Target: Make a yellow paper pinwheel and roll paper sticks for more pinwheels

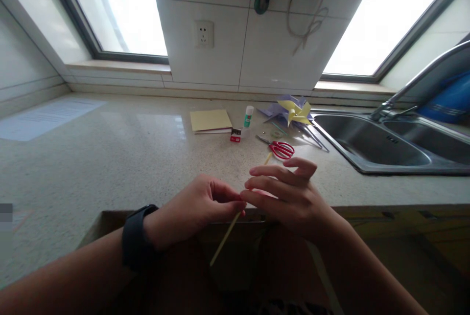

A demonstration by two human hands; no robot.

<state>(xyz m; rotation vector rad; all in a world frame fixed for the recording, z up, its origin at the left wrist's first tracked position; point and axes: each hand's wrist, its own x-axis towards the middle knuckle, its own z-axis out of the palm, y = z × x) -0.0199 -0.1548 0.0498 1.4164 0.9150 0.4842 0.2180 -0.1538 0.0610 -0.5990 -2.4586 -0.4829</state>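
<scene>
A thin yellow stick (224,240) slants through the space before the counter's front edge. My left hand (205,200) pinches it between thumb and fingertips. My right hand (290,192) meets the left at the same spot, its index fingertip at the pinch and the other fingers spread; its thumb is mostly hidden. Past the right fingers a yellow end (269,158) shows in line with the stick. Just beyond lie red-handled scissors (282,149), their blades pointing left. Whatever small thing sits between the fingertips is hidden.
On the counter (139,158) are yellow paper (211,120), a small red box (235,135), a glue stick (248,116) and yellow and purple pinwheels (295,111). A steel sink (367,139) is at right. Printed sheets (47,117) lie far left.
</scene>
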